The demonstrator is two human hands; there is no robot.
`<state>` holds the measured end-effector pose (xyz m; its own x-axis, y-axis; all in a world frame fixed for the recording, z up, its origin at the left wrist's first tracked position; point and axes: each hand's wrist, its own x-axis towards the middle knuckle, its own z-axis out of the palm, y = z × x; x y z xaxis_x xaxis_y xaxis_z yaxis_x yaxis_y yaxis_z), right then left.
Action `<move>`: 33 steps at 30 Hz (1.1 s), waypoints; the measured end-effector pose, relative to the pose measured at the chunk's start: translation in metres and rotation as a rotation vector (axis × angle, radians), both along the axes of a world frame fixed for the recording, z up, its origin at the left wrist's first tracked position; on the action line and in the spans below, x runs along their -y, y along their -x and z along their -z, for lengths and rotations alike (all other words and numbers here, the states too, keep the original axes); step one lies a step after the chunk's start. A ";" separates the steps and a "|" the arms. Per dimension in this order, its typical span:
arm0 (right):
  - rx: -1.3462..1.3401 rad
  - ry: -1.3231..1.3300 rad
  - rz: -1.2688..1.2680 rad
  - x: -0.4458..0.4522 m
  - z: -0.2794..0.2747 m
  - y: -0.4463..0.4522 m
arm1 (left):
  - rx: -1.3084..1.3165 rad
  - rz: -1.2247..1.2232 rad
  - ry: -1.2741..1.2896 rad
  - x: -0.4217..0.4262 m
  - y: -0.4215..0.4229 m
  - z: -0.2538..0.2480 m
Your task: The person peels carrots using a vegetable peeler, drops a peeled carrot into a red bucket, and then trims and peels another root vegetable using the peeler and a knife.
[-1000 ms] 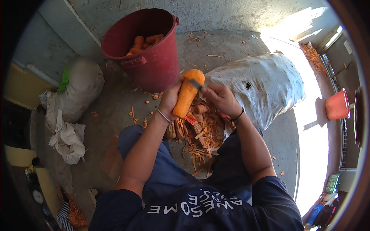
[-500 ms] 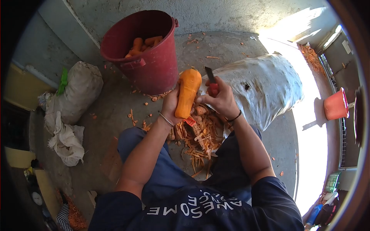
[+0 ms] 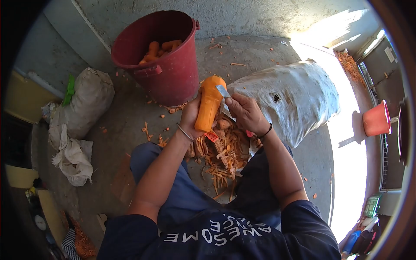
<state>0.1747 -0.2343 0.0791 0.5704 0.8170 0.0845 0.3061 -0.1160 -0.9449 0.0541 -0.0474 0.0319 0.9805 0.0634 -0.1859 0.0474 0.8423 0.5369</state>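
A large peeled butternut squash (image 3: 208,106), smooth and bright orange, stands tilted in my left hand (image 3: 190,116), whose fingers are wrapped round its left side. My right hand (image 3: 248,114) grips a small knife (image 3: 222,91); its blade lies at the upper right of the squash, and a bit of its red handle shows below the palm. Under both hands is a heap of orange peelings (image 3: 225,158) with several unpeeled squashes, partly covered. Beyond my left hand stands a dark red bucket (image 3: 173,82) holding several peeled orange squashes.
A large full whitish sack (image 3: 299,97) lies to the right of my hands. Another filled sack (image 3: 89,99) and a crumpled one (image 3: 76,158) are at left. Scraps dot the concrete floor. A small red bucket (image 3: 376,118) stands by the sunlit strip at far right.
My right hand has turned the knife from pointing upward, off the squash, to lying with its blade at the squash's upper side. The left hand keeps its hold.
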 end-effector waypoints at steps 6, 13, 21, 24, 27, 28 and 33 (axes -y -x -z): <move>0.120 0.132 -0.034 -0.005 -0.004 0.003 | -0.119 -0.057 -0.150 0.008 0.000 -0.011; 0.100 0.129 -0.114 -0.004 -0.007 0.006 | -0.063 -0.057 -0.210 0.001 0.000 -0.003; 0.011 0.057 -0.231 -0.006 0.011 0.003 | -0.018 -0.037 -0.159 0.004 0.003 -0.011; -0.035 0.052 -0.254 -0.008 0.014 0.006 | -0.009 -0.085 -0.099 0.005 0.003 -0.011; -0.049 0.033 -0.267 -0.011 0.017 0.007 | 0.048 -0.062 -0.066 0.002 0.001 -0.009; -0.061 0.003 -0.264 -0.012 0.018 0.009 | 0.020 -0.109 -0.087 0.004 0.000 -0.010; -0.032 0.091 -0.371 -0.015 0.000 0.028 | 0.030 -0.154 -0.112 -0.009 -0.001 -0.003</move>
